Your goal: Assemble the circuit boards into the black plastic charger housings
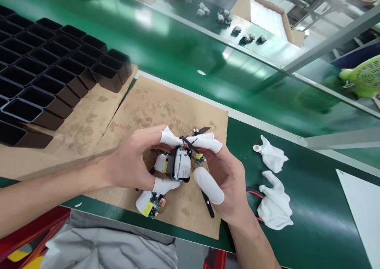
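Note:
My left hand (133, 164) and my right hand (225, 182) meet over a cardboard sheet (154, 107), both wearing white finger cots. Together they pinch a small black housing (179, 164) with white filling and a circuit board inside; thin black wires stick up from it. A small green circuit piece (199, 158) shows under my right forefinger. My left hand's lower fingers also hold a second green circuit board (153, 207) with a yellow part. A black tool (208, 203) lies on the cardboard under my right hand.
Rows of black empty housings (50, 75) stand at the left. Two white crumpled gloves (274, 182) and red and black wires lie on the green mat at the right. A green conveyor belt (178, 51) runs behind, with small parts, a cardboard box (267, 17) and a green fan (365, 77) beyond.

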The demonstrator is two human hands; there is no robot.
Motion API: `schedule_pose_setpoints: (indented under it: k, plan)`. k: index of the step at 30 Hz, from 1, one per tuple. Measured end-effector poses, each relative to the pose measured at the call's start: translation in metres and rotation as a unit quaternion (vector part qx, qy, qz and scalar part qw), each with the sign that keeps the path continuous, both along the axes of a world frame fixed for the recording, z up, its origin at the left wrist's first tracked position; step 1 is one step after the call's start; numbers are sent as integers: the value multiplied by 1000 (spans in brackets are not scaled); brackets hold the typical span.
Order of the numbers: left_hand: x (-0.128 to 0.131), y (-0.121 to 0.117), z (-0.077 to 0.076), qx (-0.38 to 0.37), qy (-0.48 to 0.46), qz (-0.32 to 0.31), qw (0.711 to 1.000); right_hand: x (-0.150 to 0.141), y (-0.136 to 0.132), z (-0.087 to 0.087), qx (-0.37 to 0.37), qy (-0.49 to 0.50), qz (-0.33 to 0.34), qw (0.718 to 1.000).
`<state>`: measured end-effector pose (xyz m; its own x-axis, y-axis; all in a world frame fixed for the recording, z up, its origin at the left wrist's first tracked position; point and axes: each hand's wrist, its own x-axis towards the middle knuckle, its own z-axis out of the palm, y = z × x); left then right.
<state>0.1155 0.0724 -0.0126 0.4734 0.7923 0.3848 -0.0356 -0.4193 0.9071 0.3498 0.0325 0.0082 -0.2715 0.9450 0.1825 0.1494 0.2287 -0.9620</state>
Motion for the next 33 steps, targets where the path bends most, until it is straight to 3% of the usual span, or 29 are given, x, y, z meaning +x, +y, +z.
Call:
schedule_pose_setpoints:
  k: [12,17,21,27,33]
  plan:
    - [-5,-1,-4,95,28,19,995,-11,-1,-5,13,-18,11,1000]
    - [-8,-4,-2,117,60,14,991,-15,-2,0,68,-42,-33,996]
    - [-10,-10,6,152,42,2,988,-19,-8,12,94,-39,-95,990]
    - [-19,-29,25,184,0,12,983,-29,-28,30,83,27,-77,993]
    - [-33,-55,42,222,-5,29,975,-46,-54,34,94,73,-71,990]
